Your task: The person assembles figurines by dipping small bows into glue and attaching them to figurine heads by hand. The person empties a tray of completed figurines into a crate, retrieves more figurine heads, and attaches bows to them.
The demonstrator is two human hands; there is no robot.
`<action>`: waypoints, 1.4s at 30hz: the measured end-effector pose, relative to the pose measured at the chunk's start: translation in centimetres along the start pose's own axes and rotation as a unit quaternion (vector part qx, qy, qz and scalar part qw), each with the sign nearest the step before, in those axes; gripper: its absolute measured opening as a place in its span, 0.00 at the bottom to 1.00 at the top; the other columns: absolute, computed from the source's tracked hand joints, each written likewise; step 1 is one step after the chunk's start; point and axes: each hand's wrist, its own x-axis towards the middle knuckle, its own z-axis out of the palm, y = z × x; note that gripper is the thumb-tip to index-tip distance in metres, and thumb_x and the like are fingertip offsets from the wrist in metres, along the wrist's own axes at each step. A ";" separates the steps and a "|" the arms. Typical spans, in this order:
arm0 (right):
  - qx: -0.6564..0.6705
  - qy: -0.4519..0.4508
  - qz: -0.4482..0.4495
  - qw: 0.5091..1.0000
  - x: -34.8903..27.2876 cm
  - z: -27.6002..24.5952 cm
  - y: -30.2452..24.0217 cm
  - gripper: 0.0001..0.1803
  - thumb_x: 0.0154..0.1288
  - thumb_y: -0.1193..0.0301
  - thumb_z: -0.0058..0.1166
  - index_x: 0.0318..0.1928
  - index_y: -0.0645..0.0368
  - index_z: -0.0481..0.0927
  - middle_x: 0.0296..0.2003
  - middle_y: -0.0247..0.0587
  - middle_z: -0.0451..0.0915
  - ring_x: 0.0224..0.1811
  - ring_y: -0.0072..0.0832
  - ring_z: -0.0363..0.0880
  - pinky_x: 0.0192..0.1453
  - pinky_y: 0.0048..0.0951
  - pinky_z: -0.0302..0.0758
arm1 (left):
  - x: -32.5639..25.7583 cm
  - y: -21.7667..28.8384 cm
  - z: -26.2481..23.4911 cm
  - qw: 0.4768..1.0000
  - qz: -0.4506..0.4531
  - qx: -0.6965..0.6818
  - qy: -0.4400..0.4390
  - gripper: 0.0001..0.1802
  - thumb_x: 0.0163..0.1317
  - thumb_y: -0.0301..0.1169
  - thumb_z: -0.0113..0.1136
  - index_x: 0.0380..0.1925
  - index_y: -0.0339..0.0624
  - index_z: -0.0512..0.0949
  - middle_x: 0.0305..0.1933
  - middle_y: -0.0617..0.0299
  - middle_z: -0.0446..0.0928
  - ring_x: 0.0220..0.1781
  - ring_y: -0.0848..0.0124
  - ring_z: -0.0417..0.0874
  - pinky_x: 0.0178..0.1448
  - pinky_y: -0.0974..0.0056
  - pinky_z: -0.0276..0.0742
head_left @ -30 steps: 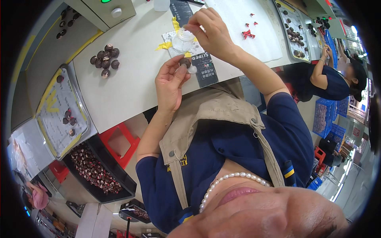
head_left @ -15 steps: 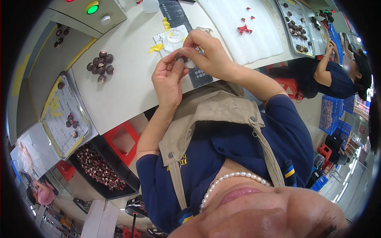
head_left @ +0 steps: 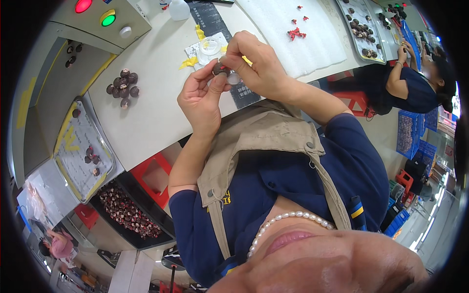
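Note:
Over the table's front, my left hand (head_left: 204,97) pinches a small dark brown ball (head_left: 218,68) between thumb and fingers. A bit of red shows on its upper side. My right hand (head_left: 259,62) is closed, thumb and forefinger pressed together against the ball beside that red bit. Whatever lies between those fingertips is hidden. Just beyond both hands, a clear round dish (head_left: 210,46) sits on a small white board with yellow tape. To the left on the table rests a cluster of brown balls (head_left: 124,84), some with pale patches.
A white foam sheet (head_left: 322,58) at the right bears small red pieces (head_left: 296,33). Trays of balls stand far right (head_left: 379,58) and left (head_left: 108,146). A black bin (head_left: 166,224) full of balls is below left. A machine with lit buttons (head_left: 107,18) stands back left. A co-worker (head_left: 410,88) sits right.
The ball in my left hand is now more exposed, its red bit showing between the fingertips. My right hand has lifted slightly. The whole view has shifted a little.

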 end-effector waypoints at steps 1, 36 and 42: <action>0.018 0.005 -0.001 1.000 -0.3 0.1 0.1 0.05 0.61 0.77 0.52 0.30 0.63 0.69 0.24 0.37 0.69 0.27 0.26 0.67 0.31 0.24 0.65 | 0.1 0.2 0.2 1.000 0.000 -0.001 -0.001 0.15 0.57 0.21 0.60 0.45 0.28 0.73 0.41 0.52 0.78 0.38 0.73 0.80 0.37 0.70 0.81; -0.320 -0.079 0.155 0.931 -2.1 -18.1 20.1 0.07 0.59 0.72 0.55 0.38 0.58 0.79 0.33 0.43 0.78 0.35 0.34 0.78 0.40 0.30 0.73 | 6.5 15.6 -27.5 0.525 0.128 0.795 0.275 0.18 0.54 0.43 0.57 0.44 0.52 0.79 0.39 0.57 0.81 0.42 0.61 0.81 0.53 0.59 0.69; -0.303 -0.023 0.205 0.930 -2.1 -15.7 16.4 0.09 0.62 0.73 0.52 0.43 0.59 0.77 0.33 0.40 0.79 0.35 0.29 0.78 0.41 0.24 0.72 | 9.9 11.6 -15.8 0.562 0.105 0.821 0.004 0.17 0.55 0.42 0.57 0.44 0.54 0.79 0.42 0.59 0.80 0.46 0.64 0.79 0.60 0.51 0.60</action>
